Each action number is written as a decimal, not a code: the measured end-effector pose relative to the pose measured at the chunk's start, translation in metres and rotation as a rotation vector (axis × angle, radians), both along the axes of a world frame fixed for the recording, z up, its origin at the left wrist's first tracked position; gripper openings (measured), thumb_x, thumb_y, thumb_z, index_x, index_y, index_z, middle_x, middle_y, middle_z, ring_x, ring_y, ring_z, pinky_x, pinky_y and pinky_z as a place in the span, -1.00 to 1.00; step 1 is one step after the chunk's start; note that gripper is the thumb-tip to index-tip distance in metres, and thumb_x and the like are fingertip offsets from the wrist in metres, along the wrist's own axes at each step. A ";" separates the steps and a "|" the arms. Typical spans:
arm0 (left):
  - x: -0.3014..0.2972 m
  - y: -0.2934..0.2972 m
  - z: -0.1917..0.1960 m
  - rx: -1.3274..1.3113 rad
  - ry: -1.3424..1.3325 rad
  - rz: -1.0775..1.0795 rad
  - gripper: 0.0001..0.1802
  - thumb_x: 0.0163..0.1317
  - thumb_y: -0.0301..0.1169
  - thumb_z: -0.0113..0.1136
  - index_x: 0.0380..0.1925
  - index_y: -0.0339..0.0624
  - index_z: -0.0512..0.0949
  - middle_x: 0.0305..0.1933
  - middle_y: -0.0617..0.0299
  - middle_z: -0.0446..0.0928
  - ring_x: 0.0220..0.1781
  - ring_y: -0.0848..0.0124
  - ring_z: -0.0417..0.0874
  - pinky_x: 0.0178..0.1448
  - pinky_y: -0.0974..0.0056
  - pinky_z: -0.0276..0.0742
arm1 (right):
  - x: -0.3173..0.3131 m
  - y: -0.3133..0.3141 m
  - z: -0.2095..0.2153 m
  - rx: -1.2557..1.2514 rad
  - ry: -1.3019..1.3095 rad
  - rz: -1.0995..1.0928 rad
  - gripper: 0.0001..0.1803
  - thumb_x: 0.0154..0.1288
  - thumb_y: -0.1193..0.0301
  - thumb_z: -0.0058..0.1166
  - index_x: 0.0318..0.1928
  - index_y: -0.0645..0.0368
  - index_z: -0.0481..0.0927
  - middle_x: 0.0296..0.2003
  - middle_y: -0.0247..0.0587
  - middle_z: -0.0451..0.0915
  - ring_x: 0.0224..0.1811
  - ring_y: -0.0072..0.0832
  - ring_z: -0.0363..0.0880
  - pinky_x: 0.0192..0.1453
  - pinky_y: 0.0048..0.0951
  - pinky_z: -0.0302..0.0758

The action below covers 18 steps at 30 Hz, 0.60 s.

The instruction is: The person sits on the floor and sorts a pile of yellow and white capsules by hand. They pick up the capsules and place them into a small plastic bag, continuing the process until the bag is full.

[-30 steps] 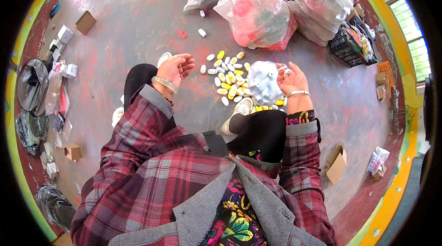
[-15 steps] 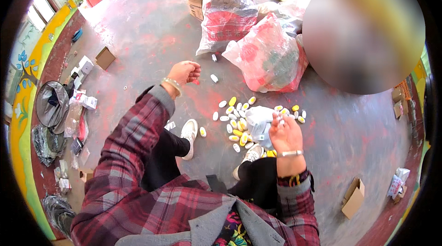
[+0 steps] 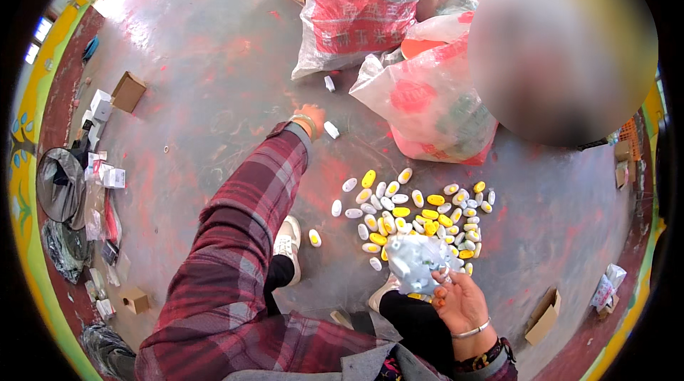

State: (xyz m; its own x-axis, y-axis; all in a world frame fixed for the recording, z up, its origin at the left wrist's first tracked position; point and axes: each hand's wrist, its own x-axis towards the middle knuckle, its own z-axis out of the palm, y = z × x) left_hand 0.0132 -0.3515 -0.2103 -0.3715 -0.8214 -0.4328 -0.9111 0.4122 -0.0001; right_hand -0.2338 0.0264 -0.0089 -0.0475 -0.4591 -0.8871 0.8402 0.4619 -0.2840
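Note:
My left hand [image 3: 310, 116] reaches far forward, low over the floor. It is right beside a small white block-like piece [image 3: 331, 129]; its fingers are mostly hidden, so contact is unclear. Close to my body, my right hand [image 3: 462, 302] pinches the edge of a clear, bluish plastic bag [image 3: 419, 261]. Whether anything is inside the bag is hard to make out. Beyond and around the bag lie several oval white-and-yellow pieces [image 3: 401, 212], spread loosely on the floor. One of them [image 3: 315, 238] sits apart by my left shoe.
Large white-and-red sacks [image 3: 358, 21] and a fuller one [image 3: 431, 96] stand ahead. Another white piece [image 3: 329, 84] lies by the sacks. Small boxes and bags [image 3: 100, 167] line the left wall; an open cardboard box [image 3: 543, 315] is at right. A blurred disc covers the upper right.
My view has tilted down. My left hand has come down to the white piece. My right hand has drawn the plastic bag toward me, baring more oval pieces.

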 end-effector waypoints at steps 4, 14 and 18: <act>-0.013 -0.037 -0.046 -0.063 0.074 0.043 -0.57 0.01 -0.46 -0.04 -0.03 -0.08 0.36 0.14 0.08 0.25 0.20 0.13 0.25 0.13 0.09 0.32 | -0.007 -0.022 -0.009 0.083 0.074 0.030 -0.84 0.14 0.40 -0.03 -0.27 0.17 0.39 -0.34 -0.21 0.48 -0.58 -0.53 0.36 -0.54 -0.56 0.28; -0.041 -0.140 -0.139 -0.111 0.109 0.018 -0.50 0.10 -0.41 -0.17 0.12 -0.03 0.22 0.32 0.08 -0.04 0.30 0.09 0.08 0.19 0.04 0.26 | -0.023 -0.048 -0.011 0.109 0.134 -0.003 -0.82 0.13 0.48 -0.07 -0.26 0.33 0.37 -0.33 -0.08 0.48 -0.64 -0.46 0.45 -0.58 -0.53 0.40; -0.038 -0.180 -0.185 -0.057 -0.288 -0.261 -0.47 0.13 -0.39 -0.28 0.18 0.02 0.15 0.35 0.10 -0.13 0.33 0.11 0.03 0.25 0.06 0.18 | -0.032 -0.046 -0.023 0.100 0.120 0.077 -0.80 0.13 0.49 -0.07 -0.24 0.36 0.37 -0.31 -0.05 0.47 -0.63 -0.45 0.46 -0.57 -0.51 0.41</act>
